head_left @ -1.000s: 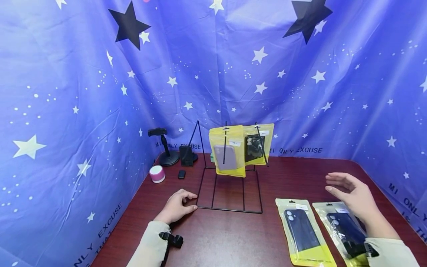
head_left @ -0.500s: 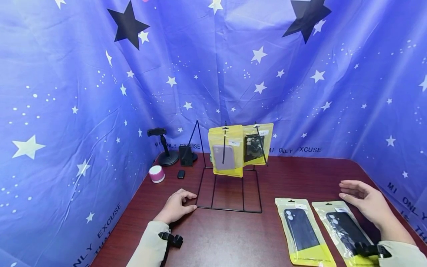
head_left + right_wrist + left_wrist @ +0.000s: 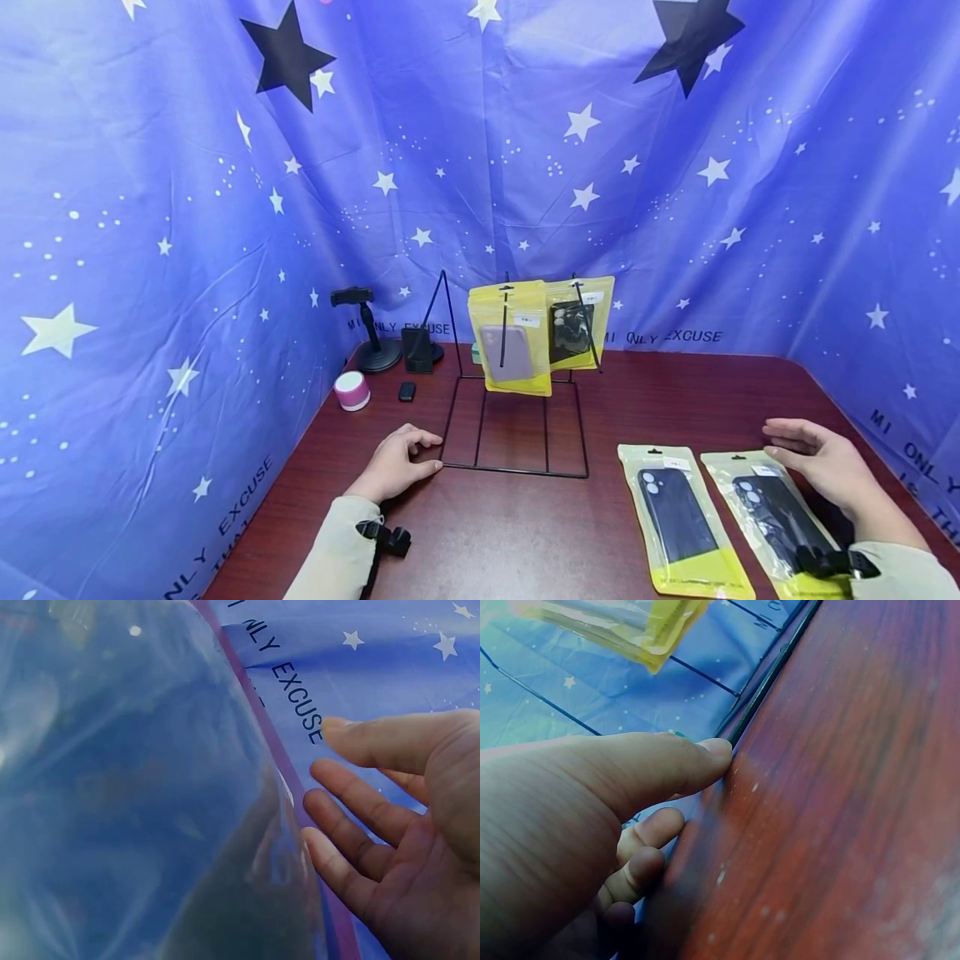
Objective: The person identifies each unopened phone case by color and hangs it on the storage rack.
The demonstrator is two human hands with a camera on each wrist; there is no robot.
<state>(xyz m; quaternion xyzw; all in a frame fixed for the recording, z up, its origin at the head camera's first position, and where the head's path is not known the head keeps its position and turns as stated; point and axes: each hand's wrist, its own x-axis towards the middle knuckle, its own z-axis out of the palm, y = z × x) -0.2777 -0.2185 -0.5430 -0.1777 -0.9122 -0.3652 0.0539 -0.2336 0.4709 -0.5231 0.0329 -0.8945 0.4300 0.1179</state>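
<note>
My left hand (image 3: 401,462) grips the front left corner of a black wire display rack (image 3: 513,473). In the left wrist view the thumb tip (image 3: 718,748) lies against the rack's rod, with the other fingers bent below it. Two yellow pouches hang on the rack's hooks: one with a lilac phone case (image 3: 506,354), one with a black phone case (image 3: 572,329). My right hand (image 3: 828,471) is over the right edge of a packaged dark phone case (image 3: 780,512), fingers loosely bent and holding nothing. Left of that lies another packaged dark phone case (image 3: 678,517).
At the back left stand a black phone stand (image 3: 378,354), a small black box-shaped item (image 3: 417,350) and a pink jar with a white lid (image 3: 352,392). A small black object (image 3: 407,392) lies near them. Starry blue cloth (image 3: 480,167) surrounds the dark red table (image 3: 480,533).
My right hand has moved right and slightly down, toward the table beside the right-hand package. The left hand has stayed at the rack's corner. The front hanging pouch has swung slightly.
</note>
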